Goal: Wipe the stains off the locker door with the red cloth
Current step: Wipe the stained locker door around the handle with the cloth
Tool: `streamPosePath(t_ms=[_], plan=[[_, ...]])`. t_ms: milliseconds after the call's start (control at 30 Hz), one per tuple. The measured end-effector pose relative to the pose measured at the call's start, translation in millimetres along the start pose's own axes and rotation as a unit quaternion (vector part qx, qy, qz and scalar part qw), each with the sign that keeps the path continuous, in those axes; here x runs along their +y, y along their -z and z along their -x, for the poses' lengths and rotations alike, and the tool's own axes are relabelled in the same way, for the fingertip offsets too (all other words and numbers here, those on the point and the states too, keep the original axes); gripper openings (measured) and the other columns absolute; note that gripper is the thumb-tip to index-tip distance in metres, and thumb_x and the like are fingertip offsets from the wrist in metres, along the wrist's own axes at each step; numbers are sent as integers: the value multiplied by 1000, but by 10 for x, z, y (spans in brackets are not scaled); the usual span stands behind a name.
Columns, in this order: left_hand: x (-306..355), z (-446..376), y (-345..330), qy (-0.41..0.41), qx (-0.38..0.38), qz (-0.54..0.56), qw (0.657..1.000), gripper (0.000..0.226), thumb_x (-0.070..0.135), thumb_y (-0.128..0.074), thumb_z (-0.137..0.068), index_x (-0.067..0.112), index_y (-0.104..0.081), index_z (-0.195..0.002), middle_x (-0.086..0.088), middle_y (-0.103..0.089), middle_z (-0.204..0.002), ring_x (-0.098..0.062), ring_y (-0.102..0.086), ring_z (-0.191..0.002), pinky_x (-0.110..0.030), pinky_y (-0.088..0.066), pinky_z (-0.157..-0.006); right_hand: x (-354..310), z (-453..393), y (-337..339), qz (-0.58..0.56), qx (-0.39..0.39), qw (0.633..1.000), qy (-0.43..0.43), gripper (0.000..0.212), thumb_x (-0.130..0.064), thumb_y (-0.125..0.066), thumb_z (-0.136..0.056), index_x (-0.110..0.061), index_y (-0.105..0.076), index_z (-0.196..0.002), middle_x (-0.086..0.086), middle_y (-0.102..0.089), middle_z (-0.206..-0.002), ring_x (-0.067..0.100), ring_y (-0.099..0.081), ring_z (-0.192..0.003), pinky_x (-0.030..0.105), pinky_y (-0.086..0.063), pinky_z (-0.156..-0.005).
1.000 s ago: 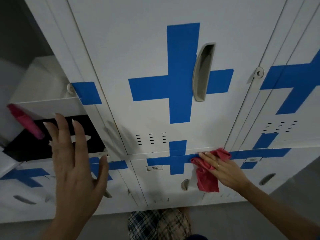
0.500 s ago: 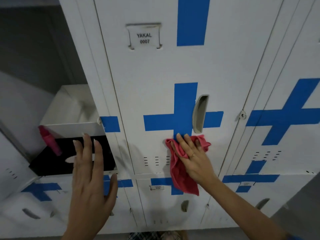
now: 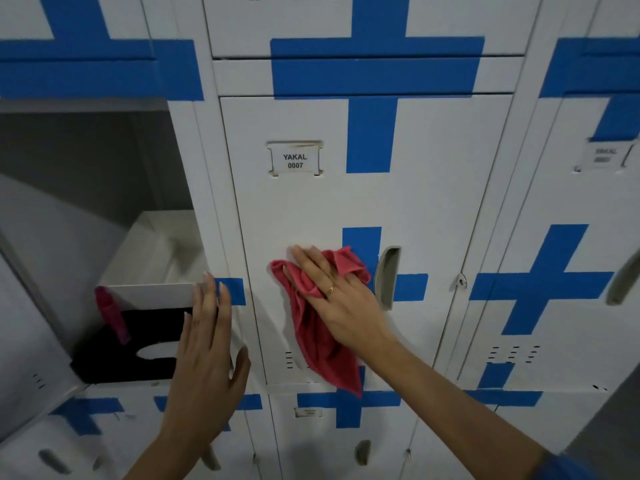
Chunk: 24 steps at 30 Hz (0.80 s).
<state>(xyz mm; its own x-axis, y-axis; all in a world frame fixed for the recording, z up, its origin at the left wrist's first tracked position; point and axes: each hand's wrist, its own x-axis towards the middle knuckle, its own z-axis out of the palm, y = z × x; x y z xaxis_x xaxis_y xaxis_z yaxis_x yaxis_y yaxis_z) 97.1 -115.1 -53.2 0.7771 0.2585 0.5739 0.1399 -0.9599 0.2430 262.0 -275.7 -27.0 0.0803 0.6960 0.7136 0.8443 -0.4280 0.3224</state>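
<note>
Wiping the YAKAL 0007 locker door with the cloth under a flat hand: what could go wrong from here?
The right hand only presses the red cloth flat, so the loose hanging end might slip or drop. The cloth sits close to the recessed handle and could snag there. The label holder higher up the door could easily be missed.

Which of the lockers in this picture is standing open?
The locker left of the door labelled YAKAL 0007. Its inside and shelf are visible, with a black item below; every other locker shows a closed white door.

Both hands (image 3: 204,362) (image 3: 341,299) flat (fingers straight).
</note>
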Motion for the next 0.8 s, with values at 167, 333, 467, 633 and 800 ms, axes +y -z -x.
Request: streamPosePath(t_ms=[167,333,467,633,800], plan=[[2,-68,-40,6,-2,-1,1000,83,32,-39,-85,13,5,-153,-5,10,-162,-22,7,-150,-49,-15,-117,536,-231,495,33,86,994,-61,53,2,-40,-95,-10,-37,-147,9,-19,-156,25,-13,-147,37,-21,-115],[-52,-88,-39,14,-5,9,1000,91,22,-55,-87,16,8,-152,-1,14,-162,-18,10,-150,-49,-15,-117,977,17,787,33,121,976,-176,66,1,-52,-94,-13,-21,-151,11,-9,-158,27,1,-148,45,-3,-121],[-55,-81,-52,18,-12,8,1000,99,15,-66,-84,14,6,-153,-2,14,-162,-16,13,-149,-47,-15,-116,1029,67,858,-11,155,952,-264,64,0,-49,-96,-12,-21,-153,17,-4,-160,32,4,-148,54,-9,-119],[-24,-83,-11,12,0,5,1000,91,21,-60,-88,15,4,-153,-1,12,-162,-18,10,-149,-49,-18,-116,957,-329,889,-56,275,903,-324,55,-3,-40,-101,-6,-19,-152,23,-8,-159,40,2,-147,59,1,-117],[39,-91,45,2,14,5,1000,86,27,-51,-88,14,2,-153,-1,9,-163,-18,7,-150,-44,-14,-119,549,-587,653,-61,225,940,-248,55,-3,-43,-100,-7,-22,-151,16,-8,-160,37,3,-148,54,4,-118]])
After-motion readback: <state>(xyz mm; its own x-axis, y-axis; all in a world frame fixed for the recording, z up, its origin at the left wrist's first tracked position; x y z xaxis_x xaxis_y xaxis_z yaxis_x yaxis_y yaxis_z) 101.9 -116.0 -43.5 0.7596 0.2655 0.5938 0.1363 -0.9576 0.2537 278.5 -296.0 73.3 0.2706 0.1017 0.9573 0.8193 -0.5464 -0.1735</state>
